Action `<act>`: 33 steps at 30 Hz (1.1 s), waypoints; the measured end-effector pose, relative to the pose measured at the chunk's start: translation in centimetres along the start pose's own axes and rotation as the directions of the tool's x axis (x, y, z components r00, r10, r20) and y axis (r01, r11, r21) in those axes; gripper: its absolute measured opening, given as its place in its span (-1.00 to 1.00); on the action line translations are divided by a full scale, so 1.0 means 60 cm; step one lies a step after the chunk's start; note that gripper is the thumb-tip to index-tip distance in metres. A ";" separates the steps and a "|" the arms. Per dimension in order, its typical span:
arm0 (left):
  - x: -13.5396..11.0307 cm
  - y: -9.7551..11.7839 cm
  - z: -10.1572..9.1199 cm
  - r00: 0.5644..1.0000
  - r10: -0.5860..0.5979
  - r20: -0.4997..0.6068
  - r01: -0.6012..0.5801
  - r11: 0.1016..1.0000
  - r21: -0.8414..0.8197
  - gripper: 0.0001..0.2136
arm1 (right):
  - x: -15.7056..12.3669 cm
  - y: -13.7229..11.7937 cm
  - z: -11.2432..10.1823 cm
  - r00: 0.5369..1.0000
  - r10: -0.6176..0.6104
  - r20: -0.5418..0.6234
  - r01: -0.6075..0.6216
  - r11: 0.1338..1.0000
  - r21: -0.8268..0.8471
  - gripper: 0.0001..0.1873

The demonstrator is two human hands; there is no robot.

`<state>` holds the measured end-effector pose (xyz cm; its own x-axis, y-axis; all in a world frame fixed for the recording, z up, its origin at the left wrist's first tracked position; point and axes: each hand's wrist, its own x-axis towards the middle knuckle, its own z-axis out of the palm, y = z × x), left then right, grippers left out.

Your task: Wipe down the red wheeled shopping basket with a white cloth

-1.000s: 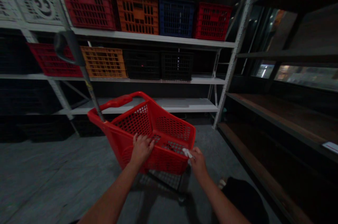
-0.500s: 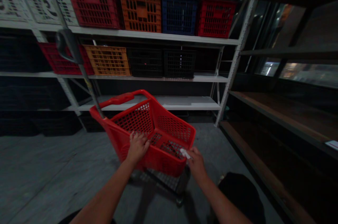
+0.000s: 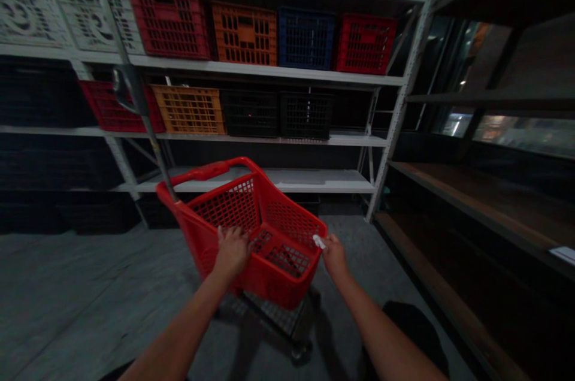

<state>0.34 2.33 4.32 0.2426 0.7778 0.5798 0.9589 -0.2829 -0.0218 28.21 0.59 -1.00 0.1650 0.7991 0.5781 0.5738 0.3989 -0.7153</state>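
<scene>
In the middle of the view stands a red plastic shopping cart (image 3: 277, 285) with grid walls, its inside showing only bare floor slats. My left hand (image 3: 232, 250) is hooked over the cart's near side rim, fingers bent inward. At the cart's front right corner, my right hand (image 3: 334, 253) pinches a crumpled white cloth (image 3: 319, 242), which touches the rim. The cloth could also be a tissue; its folds are too small to tell. A metal pole (image 3: 155, 150) with a grey clamp rises at the handle end.
Behind the cart, a white metal rack (image 3: 287, 69) carries crates, among them an orange crate (image 3: 245, 33) and a blue crate (image 3: 306, 38). Dark wooden shelving (image 3: 476, 195) runs along the right. Grey concrete floor (image 3: 90, 285) lies around the cart.
My right hand has moved the white cloth along the front rim, away from me. The left hand stays on the side rim. The view has tilted slightly upward.
</scene>
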 end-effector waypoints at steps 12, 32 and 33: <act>-0.102 0.213 0.014 0.907 0.143 0.397 -0.094 0.986 -0.140 -0.62 | -0.092 -0.056 0.020 0.969 -0.116 0.217 0.108 0.993 0.052 -0.73; -0.129 0.199 -0.018 0.892 0.214 0.398 -0.185 0.976 -0.111 -0.57 | -0.085 -0.024 -0.017 0.976 -0.168 0.137 0.163 0.985 0.047 -0.75; -0.133 0.198 -0.019 0.891 0.222 0.396 -0.195 0.975 -0.108 -0.57 | -0.068 -0.009 -0.026 0.984 -0.157 0.089 0.157 0.988 0.006 -0.75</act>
<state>9.63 -7.85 0.36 0.4876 0.8524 0.1890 0.8715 -0.4883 -0.0461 28.47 -3.55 -2.37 0.0011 0.7632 0.6462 0.5880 0.5222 -0.6177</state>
